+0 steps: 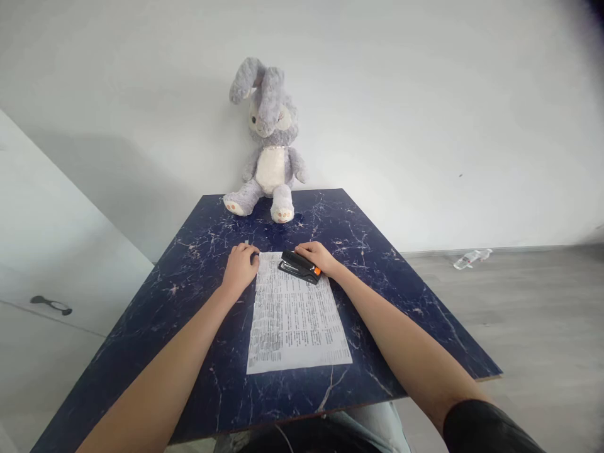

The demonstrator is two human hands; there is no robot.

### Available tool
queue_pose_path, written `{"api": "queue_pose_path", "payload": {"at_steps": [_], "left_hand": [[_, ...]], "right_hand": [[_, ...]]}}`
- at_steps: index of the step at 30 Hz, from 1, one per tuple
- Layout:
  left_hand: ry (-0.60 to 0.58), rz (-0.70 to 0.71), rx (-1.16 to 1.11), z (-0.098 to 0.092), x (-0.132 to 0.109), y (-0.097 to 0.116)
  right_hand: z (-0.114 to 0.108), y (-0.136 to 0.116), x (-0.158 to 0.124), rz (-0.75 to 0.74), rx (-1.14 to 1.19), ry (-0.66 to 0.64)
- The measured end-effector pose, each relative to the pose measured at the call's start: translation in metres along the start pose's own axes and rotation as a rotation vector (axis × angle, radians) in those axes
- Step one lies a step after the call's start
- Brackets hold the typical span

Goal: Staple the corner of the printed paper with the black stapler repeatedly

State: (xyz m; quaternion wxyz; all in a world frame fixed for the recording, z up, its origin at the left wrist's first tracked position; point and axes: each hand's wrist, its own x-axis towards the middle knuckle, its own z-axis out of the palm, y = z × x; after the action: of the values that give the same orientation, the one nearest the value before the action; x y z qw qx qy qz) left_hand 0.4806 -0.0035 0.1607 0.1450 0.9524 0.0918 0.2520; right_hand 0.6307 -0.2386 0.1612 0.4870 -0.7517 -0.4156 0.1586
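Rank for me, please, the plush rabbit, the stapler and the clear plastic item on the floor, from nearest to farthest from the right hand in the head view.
1. Stapler: touching the right hand, at its left.
2. Plush rabbit: beyond the hand, slightly left, at the table's far end.
3. Clear plastic item: well to the right, down on the floor.

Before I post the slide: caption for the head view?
Right hand on a black stapler over a printed sheet, left hand at the sheet's edge, plush rabbit behind.
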Motion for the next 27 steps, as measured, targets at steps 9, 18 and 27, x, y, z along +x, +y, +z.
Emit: {"api": "queue_pose_path", "payload": {"at_steps": [9, 18, 27], "left_hand": [[-0.053, -0.160, 0.120, 0.008, 0.001, -0.007], [-0.110, -0.151, 0.060, 0.002, 0.003, 0.003], [-0.212, -0.181, 0.053, 0.008, 0.004, -0.002]], "right_hand": [[0.001, -0.003, 0.000, -0.019, 0.019, -0.039], [0.012, -0.017, -0.002, -0.080, 0.020, -0.119], [0.026, -0.009, 0.003, -0.158, -0.036, -0.027]]}}
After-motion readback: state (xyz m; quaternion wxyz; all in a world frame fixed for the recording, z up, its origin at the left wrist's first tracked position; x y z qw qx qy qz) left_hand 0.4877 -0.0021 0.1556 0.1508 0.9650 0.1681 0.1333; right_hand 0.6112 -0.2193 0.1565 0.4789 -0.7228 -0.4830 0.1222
